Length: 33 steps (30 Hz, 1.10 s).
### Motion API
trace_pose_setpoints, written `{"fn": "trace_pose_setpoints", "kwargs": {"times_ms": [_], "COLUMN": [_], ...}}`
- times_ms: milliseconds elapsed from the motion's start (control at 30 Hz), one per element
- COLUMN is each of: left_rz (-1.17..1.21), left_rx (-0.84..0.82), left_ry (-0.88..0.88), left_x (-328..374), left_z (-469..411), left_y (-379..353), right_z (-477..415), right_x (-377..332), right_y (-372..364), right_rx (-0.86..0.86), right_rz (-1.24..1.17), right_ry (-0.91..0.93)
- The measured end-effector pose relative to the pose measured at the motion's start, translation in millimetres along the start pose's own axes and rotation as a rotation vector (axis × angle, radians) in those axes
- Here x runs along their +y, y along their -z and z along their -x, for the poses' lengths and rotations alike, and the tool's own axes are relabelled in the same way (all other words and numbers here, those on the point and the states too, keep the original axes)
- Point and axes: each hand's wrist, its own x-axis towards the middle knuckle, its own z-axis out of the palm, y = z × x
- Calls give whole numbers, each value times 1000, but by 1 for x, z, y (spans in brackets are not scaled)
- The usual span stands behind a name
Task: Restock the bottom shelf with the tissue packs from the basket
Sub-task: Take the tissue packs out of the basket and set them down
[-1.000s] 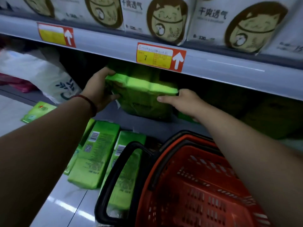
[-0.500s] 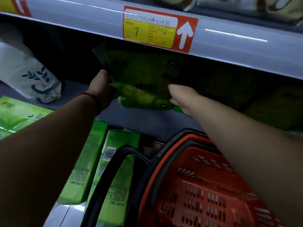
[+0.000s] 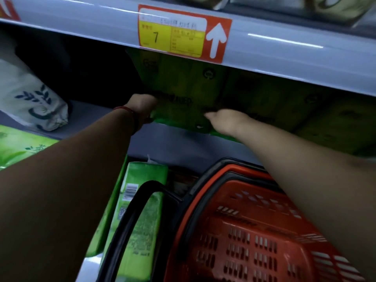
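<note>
while left hand (image 3: 142,107) grips the tissue pack (image 3: 183,88), right hand (image 3: 226,119) touches it.

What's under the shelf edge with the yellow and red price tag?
A green plastic tissue pack, gripped by the left hand and touched by the right hand. More green packs sit dimly to its right. Behind them it is too dark to see.

Glossy green plastic-wrapped tissue pack (image 3: 179,94) — slick film; perforated red plastic basket (image 3: 254,231); smooth, shiny grey shelf edge (image 3: 284,43).
</note>
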Motion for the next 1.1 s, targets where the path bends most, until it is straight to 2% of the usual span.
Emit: {"fn": "trace_pose_setpoints", "kwargs": {"times_ms": [67,200,300,433,533,633,733,800,900,1100], "left_rz": [-57,-306,-464,-582,-579,-567,-353,-313,-257,-14], "left_rx": [17,8,66,103,108,43,0,26,33,-163], "left_ry": [-4,-225,-325,-401,-362,-245,-137,-131,-126,-61], "left_x": [3,8,4,-22,-47,-65,-99,-119,-97,-63], "left_z": [13,75,140,244,296,323,317,307,336,362], "left_y": [6,17,27,32,35,32,30,26,13,-43], "right_z": [19,66,115,185,234,270,295,305,307,307], "right_x": [0,1,-7,-10,-8,1,13,16,17,42], "right_y": [-4,-8,-11,-28,-46,-67,-88,-101,-119,-125], "right_rx": [90,208,293,215,143,142,154,150,146,212], "right_rz": [-62,-150,-164,-139,-162,-212,-282,-366,-526,-643], "right_ry": [45,201,311,391,407,397,376,335,264,172]}}
